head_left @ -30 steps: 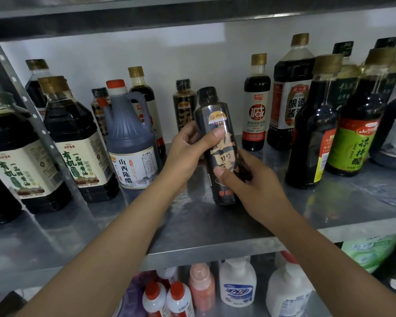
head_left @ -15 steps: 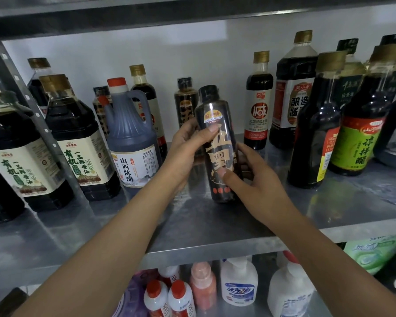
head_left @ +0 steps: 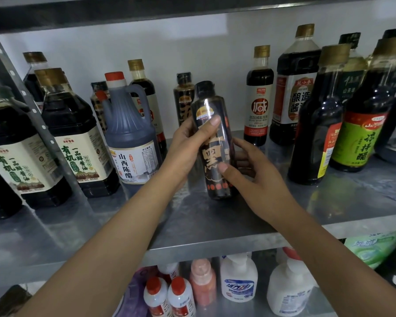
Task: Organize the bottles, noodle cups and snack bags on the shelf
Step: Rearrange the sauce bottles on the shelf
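**Both hands on a slim dark sauce bottle at the middle of the shelf**

The slim black-capped bottle (head_left: pixel 213 148) stands nearly upright, leaning slightly left, over the bare middle of the steel shelf (head_left: pixel 192 227). Its base is right at the shelf, though whether it touches cannot be told. The left hand (head_left: pixel 184 148) holds its upper half, with the thumb lying across the front below the orange badge and the fingers curled behind. The right hand (head_left: pixel 255 171) holds the lower half, its thumb pressed on the gold-lettered label and its fingers round the far side.

Just behind, against the white wall, stands a matching slim bottle (head_left: pixel 183 99). To the left is a grey vinegar jug (head_left: pixel 129 126) with a red cap and a handle, and beyond it are two big soy sauce jugs (head_left: pixel 78 136) with cream labels. To the right stand a white-labelled soy sauce bottle (head_left: pixel 260 104), taller dark bottles, and a green-labelled vinegar bottle (head_left: pixel 360 136).

On the shelf below are white pump bottles (head_left: pixel 238 282) and small red-capped bottles (head_left: pixel 167 298).
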A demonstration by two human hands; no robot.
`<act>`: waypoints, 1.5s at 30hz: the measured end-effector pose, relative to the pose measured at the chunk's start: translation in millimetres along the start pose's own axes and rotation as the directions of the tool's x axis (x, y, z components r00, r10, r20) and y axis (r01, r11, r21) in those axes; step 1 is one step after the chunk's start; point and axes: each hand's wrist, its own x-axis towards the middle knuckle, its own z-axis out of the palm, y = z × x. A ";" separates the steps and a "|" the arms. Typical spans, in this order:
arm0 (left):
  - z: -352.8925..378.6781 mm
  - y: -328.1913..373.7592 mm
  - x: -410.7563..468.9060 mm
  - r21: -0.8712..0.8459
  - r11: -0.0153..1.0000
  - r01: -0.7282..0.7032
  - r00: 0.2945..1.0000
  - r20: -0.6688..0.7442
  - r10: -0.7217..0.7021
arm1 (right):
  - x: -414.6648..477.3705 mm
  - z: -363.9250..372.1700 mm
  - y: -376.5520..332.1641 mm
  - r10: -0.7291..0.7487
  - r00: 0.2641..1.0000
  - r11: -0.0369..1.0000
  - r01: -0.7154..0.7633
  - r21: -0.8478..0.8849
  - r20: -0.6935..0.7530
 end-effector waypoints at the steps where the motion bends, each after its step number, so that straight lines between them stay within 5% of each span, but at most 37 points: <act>1: -0.5 0.5 0.0 0.001 1.000 -0.002 1.000 -0.001 0.002 | -0.2 0.3 -0.2 0.001 1.000 1.000 -0.001 -0.003 0.003; 14: -9.8 -2.3 6.3 -0.012 1.000 0.005 0.998 -0.069 -0.006 | -1.5 -0.2 -2.2 0.022 1.000 1.000 -0.022 -0.001 0.017; 21: -8.9 -2.3 3.6 -0.096 0.995 -0.025 0.998 -0.054 0.019 | -1.2 -0.4 -4.3 0.067 0.987 0.998 -0.068 -0.002 0.146; 31: -5.6 -3.7 4.3 -0.328 0.945 -0.006 0.988 0.144 0.056 | -6.1 -3.9 -12.7 -0.052 0.997 0.998 0.050 -0.028 -0.055; 45: -3.9 -9.6 2.5 -0.131 0.991 -0.041 0.992 0.110 0.056 | -2.6 -1.6 -3.1 -0.056 0.998 0.997 0.056 -0.057 -0.007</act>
